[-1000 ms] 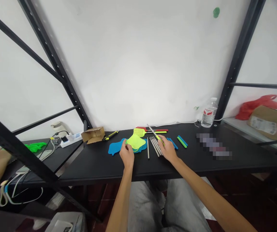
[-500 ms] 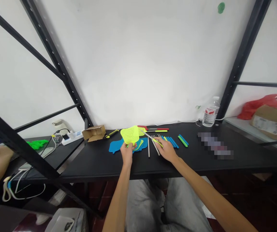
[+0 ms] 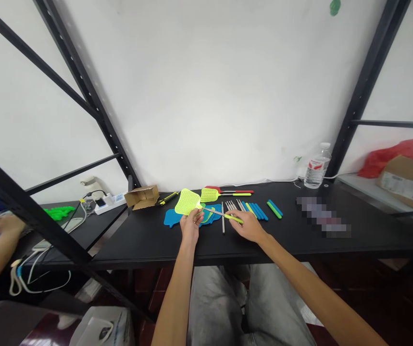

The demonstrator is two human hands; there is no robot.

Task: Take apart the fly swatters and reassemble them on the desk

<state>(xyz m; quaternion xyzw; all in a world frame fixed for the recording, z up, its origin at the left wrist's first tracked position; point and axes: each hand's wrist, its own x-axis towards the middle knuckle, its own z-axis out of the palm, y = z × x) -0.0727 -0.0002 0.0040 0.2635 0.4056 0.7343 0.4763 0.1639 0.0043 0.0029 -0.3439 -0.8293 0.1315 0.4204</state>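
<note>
My left hand (image 3: 191, 226) pinches a yellow-green fly swatter head (image 3: 187, 202) by its neck, above the table. My right hand (image 3: 247, 225) grips the yellow-green handle (image 3: 233, 218) of a metal rod (image 3: 213, 210), whose tip meets the neck of the head at my left fingers. Whether the tip sits inside the neck I cannot tell. Under my left hand lie blue swatter heads (image 3: 172, 217), with a yellow-green one among them. Several metal rods (image 3: 231, 205) and blue handles (image 3: 260, 211) lie beyond my right hand. Farther back rest a yellow-green swatter (image 3: 210, 194) and a red one (image 3: 240, 191).
An open cardboard box (image 3: 142, 197) and a yellow-black tool (image 3: 168, 198) stand left. To the right are a green handle (image 3: 274, 210), a blurred patch (image 3: 323, 216) and a water bottle (image 3: 317, 166). Another person's hands (image 3: 7, 226) show at far left, beyond a black post (image 3: 29, 211).
My right hand has brought the rod down and its tip to the neck of the swatter head. My left hand has tilted the head leftward. The view has shifted slightly.
</note>
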